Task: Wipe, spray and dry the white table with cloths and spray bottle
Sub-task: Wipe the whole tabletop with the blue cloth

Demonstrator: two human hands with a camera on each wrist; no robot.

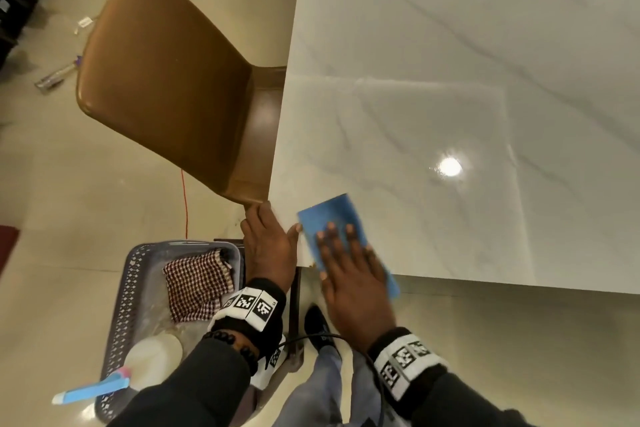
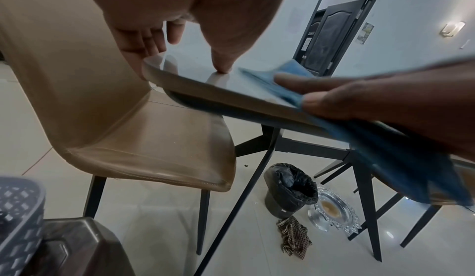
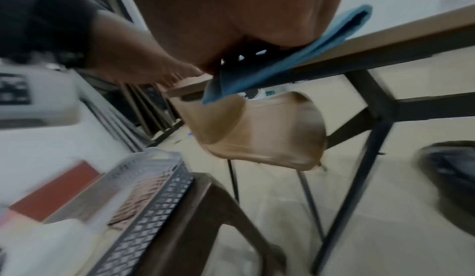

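The white marble table fills the right of the head view. A blue cloth lies on its near left corner, one end hanging over the front edge. My right hand presses flat on the cloth with straight, spread fingers. My left hand rests at the corner, its thumb on the tabletop and its fingers straight along the side edge. In the left wrist view the thumb tip touches the table beside the blue cloth. A white spray bottle and a checked cloth lie in a grey basket.
A brown chair stands against the table's left side, close to my left hand. The basket sits on a dark stool at my lower left. Under the table stand a lined bin, a glass dish and another checked cloth.
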